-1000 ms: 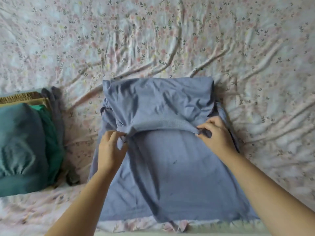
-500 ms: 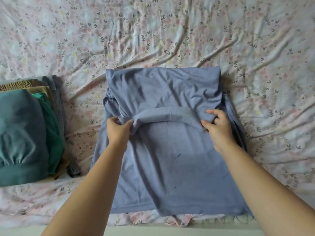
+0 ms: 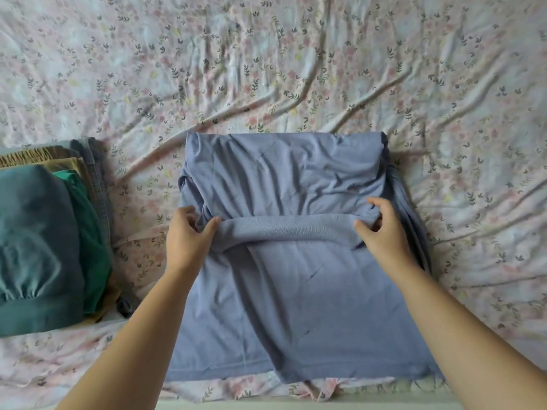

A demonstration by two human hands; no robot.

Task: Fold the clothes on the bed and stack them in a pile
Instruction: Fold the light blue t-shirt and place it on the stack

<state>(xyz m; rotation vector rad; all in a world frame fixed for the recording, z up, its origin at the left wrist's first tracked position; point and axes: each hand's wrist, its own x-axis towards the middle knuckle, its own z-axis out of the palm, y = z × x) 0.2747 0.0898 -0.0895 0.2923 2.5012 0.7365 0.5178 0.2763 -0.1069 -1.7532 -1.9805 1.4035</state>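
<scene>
Teal fabric tops the pile of folded clothes (image 3: 38,247), well to the left of the grip, with green, tan and grey-blue layers showing at its far edge. Next comes the left hand (image 3: 186,235), thumb and fingers pinching the left end of the ribbed hem (image 3: 284,230) of the blue-grey garment (image 3: 296,306). That garment lies on the floral bedsheet (image 3: 266,69), one layer doubled over beyond the grip, another spread flat nearer the person. At the hem's other end, the right hand (image 3: 381,229) pinches likewise.
</scene>
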